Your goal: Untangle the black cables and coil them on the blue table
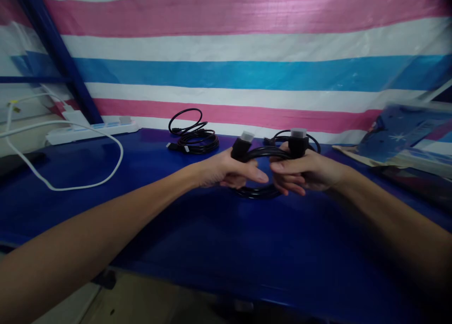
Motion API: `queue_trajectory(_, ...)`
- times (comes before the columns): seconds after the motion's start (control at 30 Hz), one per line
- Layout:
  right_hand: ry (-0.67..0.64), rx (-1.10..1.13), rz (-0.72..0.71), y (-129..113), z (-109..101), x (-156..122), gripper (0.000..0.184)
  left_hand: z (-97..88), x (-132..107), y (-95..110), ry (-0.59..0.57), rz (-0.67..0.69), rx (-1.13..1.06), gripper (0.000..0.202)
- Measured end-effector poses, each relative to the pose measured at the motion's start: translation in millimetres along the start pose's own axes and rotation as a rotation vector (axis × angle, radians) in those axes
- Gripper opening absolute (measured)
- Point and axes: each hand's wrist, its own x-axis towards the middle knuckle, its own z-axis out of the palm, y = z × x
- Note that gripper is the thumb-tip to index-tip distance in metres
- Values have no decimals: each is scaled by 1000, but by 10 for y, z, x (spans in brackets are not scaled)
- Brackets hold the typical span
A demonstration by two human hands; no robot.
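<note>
My left hand [229, 171] and my right hand [300, 173] meet over the middle of the blue table [219, 239], both closed around one coiled black cable [263, 152]. A black plug with a silver tip sticks up from each fist, the left plug [243, 145] and the right plug [297, 141]. The coil's loops hang below and between my fingers, just above the table top. A second coiled black cable [192, 135] lies on the table behind my left hand, untouched.
A white power strip [92, 130] lies at the back left with a white cord [88, 182] looping over the table. A blue printed package [406, 135] rests at the right. A striped pink, white and blue tarp [247, 55] hangs behind.
</note>
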Motion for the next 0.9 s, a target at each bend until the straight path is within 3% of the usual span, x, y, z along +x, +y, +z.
queue_trajectory(0.1,-34,-14,-17,21,-36,13,43,120,-19,49,-268,-121,24,43)
queue_trajectory(0.17,66,-52,-71,47,-9,62,32,206,-19,73,-387,-176,0,44)
queue_trajectory(0.2,147,-80,-96,59,13,91,28,237,-13,76,-392,-180,-33,45)
queue_trajectory(0.27,322,-136,-142,73,59,140,25,265,7,58,-302,-153,-97,45)
queue_trajectory(0.4,544,-252,-159,50,111,162,28,190,61,-37,66,-33,-108,42)
queue_trajectory(0.5,531,-254,-146,27,149,138,31,69,102,-114,308,58,-85,36)
queue_trajectory(0.63,339,-221,-92,6,236,112,35,-80,169,-183,531,167,3,26)
queue_trajectory(0.73,233,-253,-66,-18,271,102,37,-128,203,-200,578,203,14,19)
queue_trajectory(0.9,213,-138,-46,-33,224,111,34,-139,188,-196,505,179,20,25)
